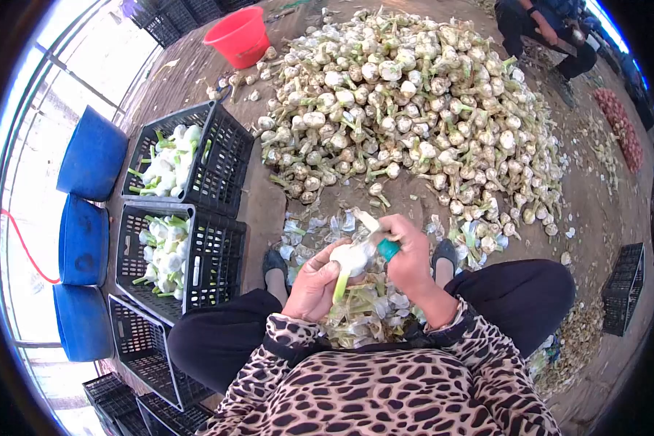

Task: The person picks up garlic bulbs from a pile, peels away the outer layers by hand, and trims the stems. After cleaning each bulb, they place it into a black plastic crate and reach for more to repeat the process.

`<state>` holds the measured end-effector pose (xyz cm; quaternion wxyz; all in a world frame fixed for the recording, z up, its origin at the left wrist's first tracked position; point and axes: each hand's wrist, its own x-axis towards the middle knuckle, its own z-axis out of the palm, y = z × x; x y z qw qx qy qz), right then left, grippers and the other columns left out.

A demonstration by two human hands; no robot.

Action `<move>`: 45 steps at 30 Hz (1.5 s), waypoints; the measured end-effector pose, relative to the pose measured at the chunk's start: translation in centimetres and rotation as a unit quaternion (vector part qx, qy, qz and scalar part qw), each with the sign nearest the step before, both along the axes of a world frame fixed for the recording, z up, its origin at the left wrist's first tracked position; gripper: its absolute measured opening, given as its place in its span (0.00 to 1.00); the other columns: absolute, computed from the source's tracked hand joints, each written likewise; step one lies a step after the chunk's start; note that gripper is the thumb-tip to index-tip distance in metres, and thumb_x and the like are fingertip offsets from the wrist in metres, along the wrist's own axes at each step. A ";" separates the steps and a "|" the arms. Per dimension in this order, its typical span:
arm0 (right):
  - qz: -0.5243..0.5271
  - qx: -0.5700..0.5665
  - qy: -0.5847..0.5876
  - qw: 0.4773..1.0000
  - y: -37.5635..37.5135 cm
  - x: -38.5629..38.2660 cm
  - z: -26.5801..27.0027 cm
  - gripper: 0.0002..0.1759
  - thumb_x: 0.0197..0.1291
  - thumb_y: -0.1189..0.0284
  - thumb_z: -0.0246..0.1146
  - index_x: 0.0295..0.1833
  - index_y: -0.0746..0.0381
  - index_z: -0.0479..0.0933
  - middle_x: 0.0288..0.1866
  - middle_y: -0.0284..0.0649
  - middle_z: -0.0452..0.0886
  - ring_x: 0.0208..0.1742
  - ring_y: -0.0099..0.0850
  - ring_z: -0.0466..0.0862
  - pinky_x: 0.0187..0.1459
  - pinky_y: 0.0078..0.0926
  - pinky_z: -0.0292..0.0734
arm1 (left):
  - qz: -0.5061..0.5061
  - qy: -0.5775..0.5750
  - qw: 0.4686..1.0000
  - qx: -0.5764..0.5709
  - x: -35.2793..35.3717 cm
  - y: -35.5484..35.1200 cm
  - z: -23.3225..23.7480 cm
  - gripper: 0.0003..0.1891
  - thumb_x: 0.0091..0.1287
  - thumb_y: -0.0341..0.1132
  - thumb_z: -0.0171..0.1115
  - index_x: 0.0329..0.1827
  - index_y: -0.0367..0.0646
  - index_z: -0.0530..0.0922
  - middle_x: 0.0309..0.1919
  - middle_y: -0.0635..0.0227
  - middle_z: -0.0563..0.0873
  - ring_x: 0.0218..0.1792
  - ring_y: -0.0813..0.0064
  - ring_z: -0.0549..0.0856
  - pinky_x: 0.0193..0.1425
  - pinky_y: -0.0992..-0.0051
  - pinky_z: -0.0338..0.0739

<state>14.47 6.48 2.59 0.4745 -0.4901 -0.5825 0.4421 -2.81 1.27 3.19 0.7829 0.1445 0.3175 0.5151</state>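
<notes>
My left hand (312, 285) is closed around a white garlic bulb (352, 259), thumb against its side. The bulb's green stem (340, 287) points down towards me. My right hand (416, 267) is closed right beside the bulb, around a small teal-green object (389, 249) whose kind I cannot tell. Pale, loose garlic skin (369, 221) stands up from the bulb next to the right fingers. Below both hands, peeled skins (370, 314) lie heaped between my legs.
A large heap of unpeeled garlic (407, 109) lies ahead. To the left stand black crates with cleaned garlic (168, 247), blue barrels (83, 240) and another crate (142, 341). A red bucket (238, 40) is at the far left; another person (545, 33) sits at the far right.
</notes>
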 end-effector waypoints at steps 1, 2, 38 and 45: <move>-0.053 -0.029 -0.010 0.998 0.5 0.4 -1.1 0.05 0.57 0.77 0.61 0.38 0.67 0.75 0.33 0.44 0.79 0.33 0.32 0.79 0.36 0.26 0.72 | 0.005 -0.002 1.000 -0.002 0.0 -0.1 0.1 0.25 0.63 0.36 0.64 0.62 0.40 0.70 0.51 0.62 0.80 0.52 0.68 0.81 0.53 0.67 0.79; -0.106 -0.057 -0.020 0.993 1.0 0.9 -2.2 0.05 0.58 0.76 0.61 0.38 0.67 0.75 0.32 0.44 0.79 0.32 0.32 0.78 0.36 0.26 0.73 | 0.011 -0.005 1.000 -0.005 -0.1 -0.2 0.1 0.24 0.63 0.36 0.64 0.62 0.41 0.70 0.51 0.62 0.80 0.50 0.67 0.81 0.50 0.69 0.79; 0.042 0.209 -0.310 0.927 0.0 0.0 -1.7 0.13 0.41 0.78 0.60 0.38 0.62 0.73 0.31 0.41 0.76 0.35 0.41 0.79 0.37 0.37 0.73 | -0.033 0.084 0.996 -0.020 -0.7 -0.9 -1.2 0.21 0.63 0.38 0.65 0.55 0.42 0.70 0.47 0.67 0.80 0.48 0.75 0.80 0.54 0.75 0.75; 0.230 0.018 -0.334 0.914 -1.1 0.9 -5.1 0.16 0.46 0.78 0.60 0.45 0.59 0.76 0.33 0.46 0.81 0.36 0.46 0.79 0.43 0.41 0.70 | 0.019 0.084 0.995 -0.057 -1.2 -0.6 -0.7 0.19 0.70 0.46 0.54 0.57 0.44 0.67 0.45 0.66 0.80 0.45 0.74 0.81 0.51 0.73 0.77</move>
